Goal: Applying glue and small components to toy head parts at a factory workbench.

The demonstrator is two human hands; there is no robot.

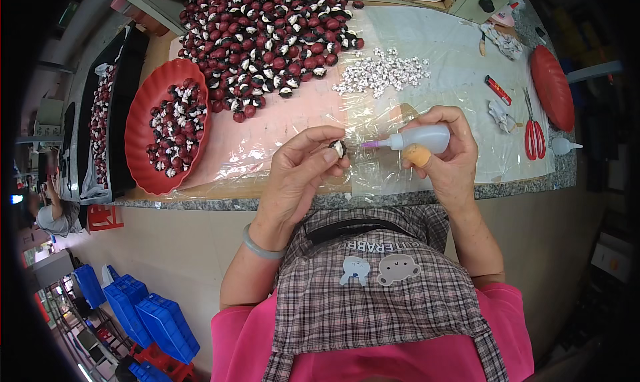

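Between the thumb and fingers of my left hand (pixel 297 172) is a small round black-and-white piece (pixel 339 147). My right hand (pixel 457 159) is wrapped round a translucent squeeze bottle (pixel 430 139), held on its side. Its thin purple tip (pixel 373 144) points left at the piece, with a small gap between them. An orange finger cover (pixel 417 155) sits on my right thumb. Beyond my hands lie a heap of small white parts (pixel 383 74) and a big pile of round dark-red, black and white pieces (pixel 267 42).
A red scalloped bowl (pixel 137 139) holds similar pieces at the left. At the right lie red-handled scissors (pixel 535 139), a red tube (pixel 498 90), another bottle (pixel 565 145) and a red scalloped dish (pixel 552 89). Plastic film covers the worktop. A grey machine (pixel 490 2) stands behind.
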